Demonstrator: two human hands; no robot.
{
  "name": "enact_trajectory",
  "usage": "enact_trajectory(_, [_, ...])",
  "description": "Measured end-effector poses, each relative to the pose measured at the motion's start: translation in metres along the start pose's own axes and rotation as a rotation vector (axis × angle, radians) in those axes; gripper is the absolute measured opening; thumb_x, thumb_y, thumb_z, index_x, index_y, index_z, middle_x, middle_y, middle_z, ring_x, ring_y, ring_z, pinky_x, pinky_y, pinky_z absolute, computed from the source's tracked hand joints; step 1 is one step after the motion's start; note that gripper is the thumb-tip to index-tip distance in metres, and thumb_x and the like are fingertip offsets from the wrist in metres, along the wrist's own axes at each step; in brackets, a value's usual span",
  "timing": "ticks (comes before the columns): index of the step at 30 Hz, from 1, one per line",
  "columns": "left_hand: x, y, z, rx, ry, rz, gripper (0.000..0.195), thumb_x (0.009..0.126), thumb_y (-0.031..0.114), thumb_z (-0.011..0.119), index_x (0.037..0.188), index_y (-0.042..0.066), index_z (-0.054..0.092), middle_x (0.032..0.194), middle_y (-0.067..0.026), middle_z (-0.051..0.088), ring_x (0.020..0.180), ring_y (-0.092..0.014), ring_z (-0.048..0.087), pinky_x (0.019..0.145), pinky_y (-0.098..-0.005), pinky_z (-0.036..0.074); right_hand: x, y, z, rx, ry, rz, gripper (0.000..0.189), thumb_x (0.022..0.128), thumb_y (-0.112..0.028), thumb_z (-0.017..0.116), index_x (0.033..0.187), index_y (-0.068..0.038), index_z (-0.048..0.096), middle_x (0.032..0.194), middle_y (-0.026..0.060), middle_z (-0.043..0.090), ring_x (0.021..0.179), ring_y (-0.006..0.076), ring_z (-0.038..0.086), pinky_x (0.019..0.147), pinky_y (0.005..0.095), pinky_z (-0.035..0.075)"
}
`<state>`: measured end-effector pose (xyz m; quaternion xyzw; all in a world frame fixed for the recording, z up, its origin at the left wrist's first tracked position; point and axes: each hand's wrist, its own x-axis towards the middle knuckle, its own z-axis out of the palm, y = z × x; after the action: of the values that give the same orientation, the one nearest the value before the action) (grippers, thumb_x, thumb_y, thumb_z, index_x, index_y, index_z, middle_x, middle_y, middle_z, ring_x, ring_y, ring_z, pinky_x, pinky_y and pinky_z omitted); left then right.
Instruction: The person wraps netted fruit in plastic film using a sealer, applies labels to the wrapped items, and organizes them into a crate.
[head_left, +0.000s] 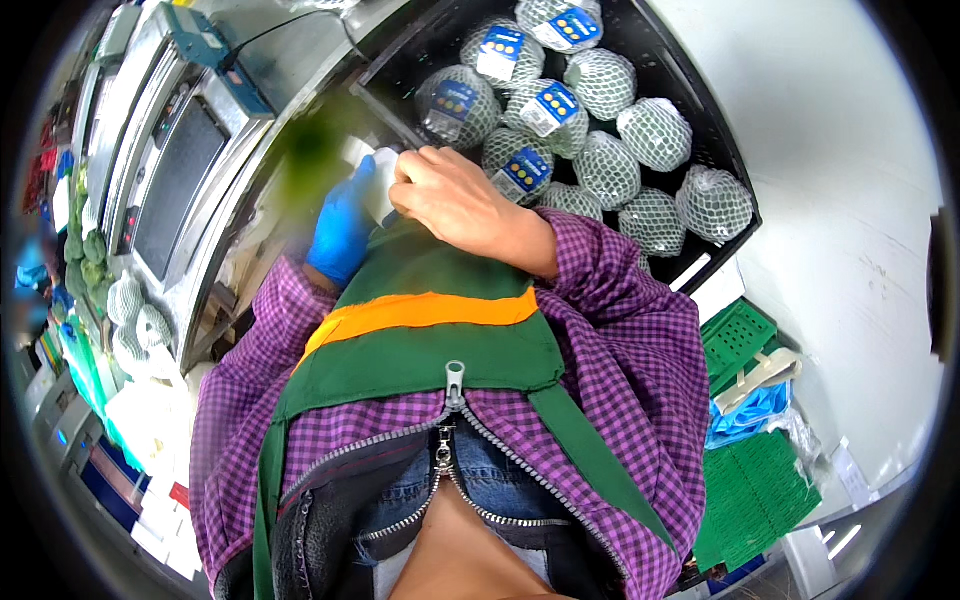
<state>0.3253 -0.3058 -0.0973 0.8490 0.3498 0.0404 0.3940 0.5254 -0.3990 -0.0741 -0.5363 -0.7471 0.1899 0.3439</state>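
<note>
My left hand (341, 229), in a blue glove, holds a small white piece (382, 176), possibly a label roll; its far side is hidden. My bare right hand (457, 199) has its fingers curled against the same white piece, and its fingertips are partly out of sight. Both hands are in front of my green apron (435, 341), beside a black plastic crate (699, 86). Inside the crate lie several round items in white foam netting (654, 133). Some carry a blue and white label (523, 171); others show none.
A weighing and wrapping machine (180, 187) stands on the left. Netted round items (127, 300) and broccoli (94, 259) lie past it. On the right are a green plastic crate (739, 337), blue plastic bags (750, 412) and a green mat (757, 495).
</note>
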Motion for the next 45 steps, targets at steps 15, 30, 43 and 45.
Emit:
enact_trajectory(15, [0.019, -0.022, 0.021, -0.511, -0.065, -0.318, 0.038, 0.101, 0.016, 0.051, 0.134, -0.002, 0.050, 0.119, -0.0132, 0.063, 0.105, -0.020, 0.060, 0.096, -0.0343, 0.048, -0.023, 0.003, -0.012, 0.063, 0.175, 0.061, 0.013, 0.076, -0.013, 0.070, 0.085, -0.007, 0.061, 0.098, 0.0065, 0.055, 0.092, 0.0249, 0.053, 0.079, 0.0347, 0.045])
enact_trajectory(30, [0.038, -0.060, 0.022, -1.087, 0.233, -0.392, 0.044, 0.101, 0.031, 0.052, 0.133, 0.001, 0.052, 0.124, -0.0138, 0.063, 0.110, -0.028, 0.062, 0.099, -0.0382, 0.047, -0.022, 0.017, -0.054, 0.187, 0.205, 0.198, 0.015, 0.081, -0.011, 0.068, 0.094, -0.006, 0.062, 0.092, 0.0103, 0.060, 0.090, 0.0276, 0.059, 0.080, 0.0380, 0.048])
enact_trajectory(43, [0.030, 0.055, -0.031, -1.590, -0.438, -0.552, 0.062, 0.103, 0.049, 0.039, 0.148, 0.006, 0.036, 0.140, -0.0162, 0.050, 0.117, -0.032, 0.058, 0.107, -0.0475, 0.043, -0.131, 0.251, -0.116, -0.578, 0.369, 0.924, 0.038, 0.080, -0.021, 0.077, 0.109, 0.000, 0.062, 0.105, 0.0192, 0.061, 0.098, 0.0367, 0.062, 0.083, 0.0459, 0.049])
enact_trajectory(45, [0.018, 0.055, -0.031, -1.609, -0.514, -0.545, 0.065, 0.102, 0.052, 0.038, 0.149, 0.006, 0.034, 0.138, -0.0163, 0.052, 0.108, -0.030, 0.062, 0.103, -0.0470, 0.045, -0.133, 0.249, -0.113, -0.698, 0.345, 0.937, 0.045, 0.080, -0.025, 0.077, 0.116, -0.002, 0.062, 0.112, 0.0174, 0.060, 0.105, 0.0362, 0.059, 0.089, 0.0457, 0.048])
